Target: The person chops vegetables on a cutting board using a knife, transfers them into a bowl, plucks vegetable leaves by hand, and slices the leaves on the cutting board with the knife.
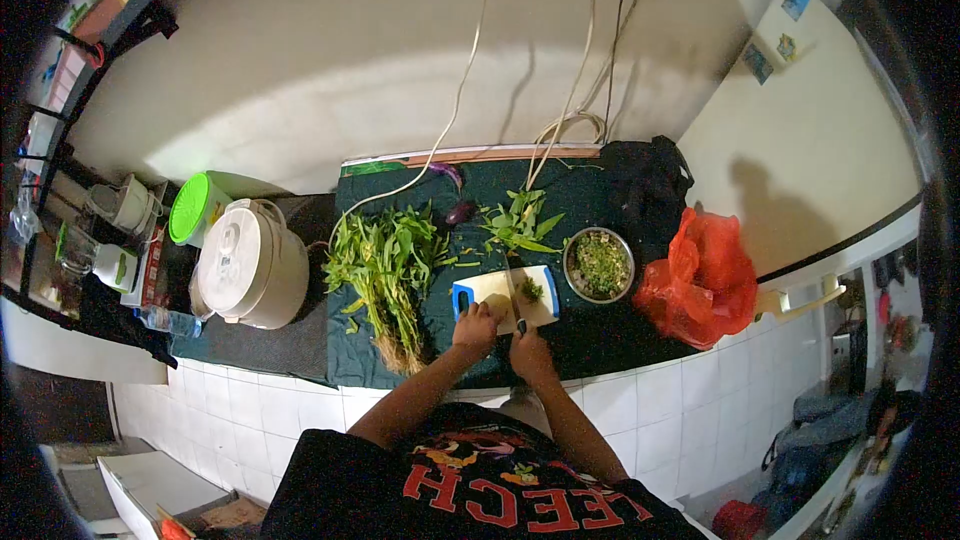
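A white cutting board (484, 285) with blue ends lies near the front of the dark green cloth. My right hand (531, 356) is closed around the handle of a knife (517, 308), its blade pointing away from me across the board. Just left of the blade, my left hand (476, 329) rests on the board's near edge with fingers curled; what is under them is too small to make out. A small heap of chopped greens (531, 289) sits right of the blade. Beside the board on the right stands a metal bowl (631, 278) holding chopped greens.
Left of the board lies a big bunch of rooted leafy greens (390, 275). Loose leaves (522, 221) and a purple eggplant (461, 212) are behind. A red plastic bag (700, 280) is at right; a white rice cooker (254, 265) stands left. Cables (462, 90) hang down the wall.
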A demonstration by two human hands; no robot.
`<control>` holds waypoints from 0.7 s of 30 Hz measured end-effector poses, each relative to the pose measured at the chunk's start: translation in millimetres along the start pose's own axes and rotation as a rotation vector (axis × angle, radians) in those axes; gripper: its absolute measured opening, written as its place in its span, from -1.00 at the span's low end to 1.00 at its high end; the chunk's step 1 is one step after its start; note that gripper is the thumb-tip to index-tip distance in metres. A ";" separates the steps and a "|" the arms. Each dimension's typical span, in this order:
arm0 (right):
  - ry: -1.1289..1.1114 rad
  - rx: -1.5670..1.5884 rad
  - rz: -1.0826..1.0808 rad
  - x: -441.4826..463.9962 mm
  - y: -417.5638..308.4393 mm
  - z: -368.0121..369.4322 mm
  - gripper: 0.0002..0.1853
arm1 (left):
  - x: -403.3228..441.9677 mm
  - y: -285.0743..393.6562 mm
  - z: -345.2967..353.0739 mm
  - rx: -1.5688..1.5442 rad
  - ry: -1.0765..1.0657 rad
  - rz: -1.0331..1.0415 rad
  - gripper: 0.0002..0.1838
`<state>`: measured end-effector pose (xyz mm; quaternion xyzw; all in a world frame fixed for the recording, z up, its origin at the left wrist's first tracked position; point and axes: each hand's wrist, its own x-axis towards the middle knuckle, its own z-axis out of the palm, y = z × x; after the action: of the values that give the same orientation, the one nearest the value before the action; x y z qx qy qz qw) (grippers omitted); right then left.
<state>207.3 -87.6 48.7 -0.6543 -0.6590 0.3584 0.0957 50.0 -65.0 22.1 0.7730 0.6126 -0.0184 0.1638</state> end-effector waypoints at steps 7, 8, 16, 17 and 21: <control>0.083 0.036 -0.031 -2.3 9.8 10.3 -0.58 | -0.4 3.7 2.0 0.044 -0.096 -0.039 -0.66; 0.085 0.038 -0.027 0.0 6.7 8.1 -0.58 | -1.7 3.8 1.0 0.048 -0.074 -0.028 -0.67; 0.051 -0.091 -0.020 -11.1 6.0 14.1 -0.57 | -0.7 -0.4 6.6 0.032 -0.015 -0.034 -0.69; 0.047 -0.093 -0.017 -6.1 6.9 11.8 -0.57 | 0.6 -0.7 6.8 0.034 -0.013 -0.040 -0.69; -0.052 -0.028 0.020 0.7 -4.5 -3.9 -0.58 | -1.2 -2.0 6.4 -0.015 0.010 -0.008 -0.66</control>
<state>206.0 -85.1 54.0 -0.6526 -0.6596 0.3670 0.0657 48.9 -67.6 15.8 0.7695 0.6165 -0.0104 0.1665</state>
